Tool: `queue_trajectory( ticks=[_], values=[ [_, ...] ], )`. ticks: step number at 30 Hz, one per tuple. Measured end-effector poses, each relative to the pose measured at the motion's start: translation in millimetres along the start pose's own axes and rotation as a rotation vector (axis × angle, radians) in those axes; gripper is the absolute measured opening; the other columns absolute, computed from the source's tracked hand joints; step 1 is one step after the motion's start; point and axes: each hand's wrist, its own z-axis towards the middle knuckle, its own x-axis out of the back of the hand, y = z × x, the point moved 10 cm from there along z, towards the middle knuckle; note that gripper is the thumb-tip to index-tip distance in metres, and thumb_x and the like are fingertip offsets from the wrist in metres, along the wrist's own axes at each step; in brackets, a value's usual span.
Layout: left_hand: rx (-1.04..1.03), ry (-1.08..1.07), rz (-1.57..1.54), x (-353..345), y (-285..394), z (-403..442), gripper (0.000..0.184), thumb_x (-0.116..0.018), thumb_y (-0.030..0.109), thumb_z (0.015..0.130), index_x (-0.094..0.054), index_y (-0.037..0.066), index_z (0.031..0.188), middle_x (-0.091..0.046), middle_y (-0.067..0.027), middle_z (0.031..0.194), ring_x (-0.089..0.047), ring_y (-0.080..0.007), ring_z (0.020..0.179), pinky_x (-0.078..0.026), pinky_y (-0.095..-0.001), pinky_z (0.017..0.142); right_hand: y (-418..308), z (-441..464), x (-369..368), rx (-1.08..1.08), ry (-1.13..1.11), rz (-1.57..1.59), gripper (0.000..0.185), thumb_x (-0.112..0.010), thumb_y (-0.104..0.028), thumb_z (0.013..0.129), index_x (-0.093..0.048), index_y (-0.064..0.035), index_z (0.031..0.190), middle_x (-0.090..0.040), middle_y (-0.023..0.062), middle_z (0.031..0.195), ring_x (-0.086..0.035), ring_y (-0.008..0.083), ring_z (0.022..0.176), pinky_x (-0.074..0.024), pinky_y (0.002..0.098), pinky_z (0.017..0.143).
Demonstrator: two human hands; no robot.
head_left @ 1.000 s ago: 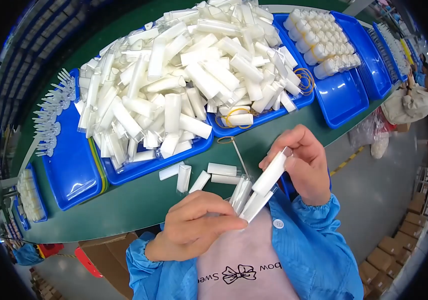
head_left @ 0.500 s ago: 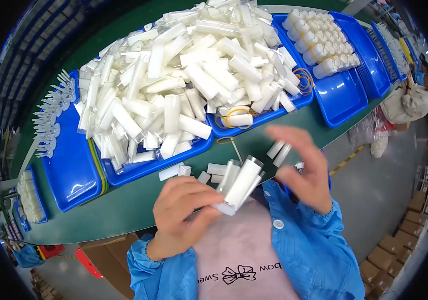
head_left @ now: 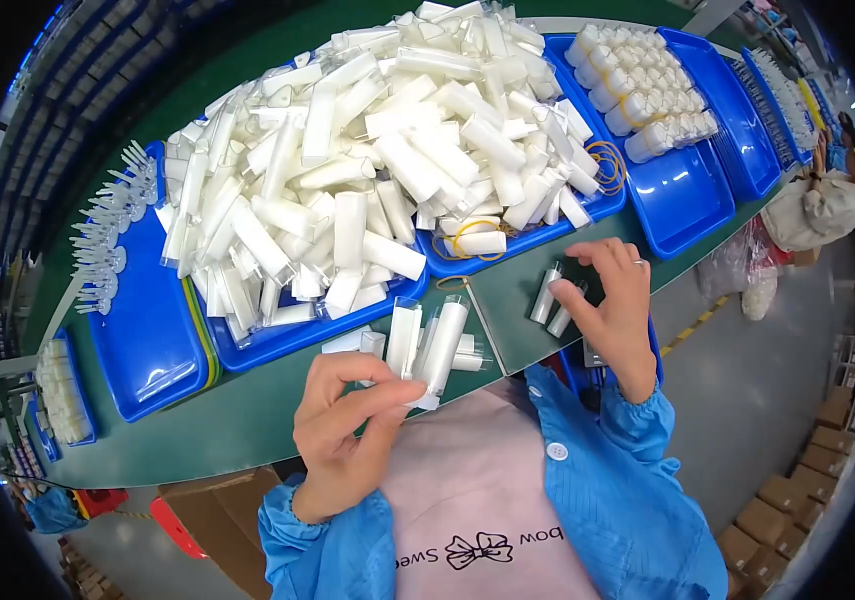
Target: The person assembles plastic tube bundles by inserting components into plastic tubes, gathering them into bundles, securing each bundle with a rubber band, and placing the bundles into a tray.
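Between its thumb and fingers, my left hand (head_left: 353, 425) pinches the lower ends of a few white tubes in clear plastic sleeves (head_left: 442, 345), which stand tilted upward. My right hand (head_left: 616, 315) is open, thumb and fingers apart, over the table's front part. Just left of its fingertips lie two similar white tubes (head_left: 546, 294); whether the fingertips touch them I cannot tell. More short white tubes (head_left: 470, 357) lie on the green table behind the held ones, partly hidden.
A large heap of white tubes (head_left: 348, 170) fills blue trays along the table. Bundled white pieces (head_left: 638, 85) stand in a tray at the right, and rubber bands (head_left: 606, 167) lie near the heap. Clear stemmed parts (head_left: 108, 230) line the left tray. Another person (head_left: 823, 205) is at far right.
My left hand has moved slightly left with the tubes. My right hand has shifted toward the two tubes on the table, its fingers now curving down near them.
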Motion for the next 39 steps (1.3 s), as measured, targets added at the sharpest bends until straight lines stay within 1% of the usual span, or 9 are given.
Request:
queue_trajectory(
  ticks=[5,8,10,16,18,27,33,35,39],
  values=[
    [0.019,-0.013,-0.026,-3.3,-1.2,-0.4,0.026,-0.068,-0.006,0.07,-0.072,0.006,0.092,-0.059,-0.0077,0.088,-0.052,-0.0202,0.08,-0.042,-0.0298,0.07,-0.5,-0.6,-8.3,-0.012,-0.075,-0.064,0.027,-0.074,-0.025,0.069,-0.059,-0.0082,0.084,-0.054,0.0049,0.087,-0.048,0.0253,0.085,-0.0313,0.0364,0.075],
    [0.023,-0.036,-0.011,-6.0,-0.4,-0.8,0.028,-0.068,-0.005,0.067,-0.073,0.006,0.092,-0.06,-0.007,0.088,-0.053,-0.0199,0.079,-0.042,-0.0297,0.068,-3.0,-2.0,-8.0,0.011,-0.056,0.1,0.025,-0.074,-0.02,0.07,-0.056,-0.0077,0.082,-0.056,0.0053,0.088,-0.051,0.0215,0.086,-0.0354,0.0341,0.078],
    [-0.036,-0.093,-0.02,-9.9,7.2,-0.1,0.03,-0.067,-0.005,0.065,-0.073,0.007,0.092,-0.06,-0.0062,0.088,-0.053,-0.0196,0.079,-0.043,-0.0291,0.067,10.4,-7.5,-8.4,-0.196,0.007,0.812,0.022,-0.072,-0.018,0.075,-0.053,-0.0073,0.081,-0.059,0.0067,0.091,-0.054,0.0172,0.088,-0.0396,0.0307,0.081],
    [-0.268,-0.209,0.046,-30.5,38.3,0.7,0.03,-0.069,0.0,0.06,-0.074,0.009,0.088,-0.061,-0.0017,0.085,-0.055,-0.0177,0.072,-0.043,-0.0259,0.059,-9.5,0.6,-6.0,-0.163,0.026,1.352,0.019,-0.065,-0.018,0.086,-0.05,-0.0064,0.09,-0.06,0.008,0.09,-0.055,0.0143,0.087,-0.0424,0.0285,0.081],
    [-0.298,-0.245,0.079,-37.3,40.7,-3.5,0.035,-0.065,-0.003,0.053,-0.074,0.012,0.084,-0.061,-0.0017,0.085,-0.054,-0.0184,0.072,-0.043,-0.0289,0.063,-13.2,1.5,-9.0,-0.167,0.023,1.355,0.018,-0.065,-0.017,0.086,-0.051,-0.0061,0.091,-0.06,0.0077,0.089,-0.055,0.0137,0.086,-0.0432,0.0282,0.079],
    [-0.513,-0.163,0.237,-42.0,53.4,-13.7,0.032,-0.074,0.01,0.05,-0.075,0.014,0.081,-0.058,0.0023,0.08,-0.052,-0.0176,0.072,-0.043,-0.0282,0.058,-37.2,1.6,-18.9,-0.132,-0.098,1.308,0.019,-0.065,-0.012,0.085,-0.054,-0.0032,0.098,-0.061,0.0072,0.088,-0.056,0.0124,0.082,-0.0453,0.0269,0.075],
    [-0.526,-0.208,0.246,-45.2,56.4,-15.1,0.034,-0.073,0.01,0.05,-0.075,0.015,0.083,-0.057,0.0023,0.082,-0.051,-0.0179,0.073,-0.043,-0.027,0.056,-36.5,1.7,-30.6,-0.263,-0.203,1.392,0.015,-0.068,-0.012,0.083,-0.057,-0.0036,0.09,-0.062,0.0086,0.093,-0.057,0.0139,0.087,-0.0444,0.0295,0.081],
    [-0.514,-0.223,0.255,-45.9,56.8,-14.3,0.034,-0.072,0.009,0.05,-0.075,0.015,0.084,-0.057,0.0024,0.082,-0.051,-0.0178,0.073,-0.044,-0.0269,0.056,-47.7,4.4,-21.8,-0.124,-0.235,1.187,0.016,-0.07,-0.011,0.08,-0.059,-0.0041,0.088,-0.062,0.0093,0.095,-0.056,0.0158,0.094,-0.0429,0.0303,0.085],
    [-0.508,-0.231,0.259,-44.3,55.4,-16.6,0.033,-0.076,0.009,0.052,-0.074,0.013,0.085,-0.058,-0.001,0.085,-0.054,-0.0177,0.077,-0.046,-0.0271,0.058,-71.6,-8.3,-35.4,-0.095,-0.417,1.228,0.017,-0.071,-0.009,0.077,-0.06,-0.0045,0.089,-0.062,0.0103,0.099,-0.055,0.0185,0.101,-0.0376,0.0367,0.095]
  ],
)
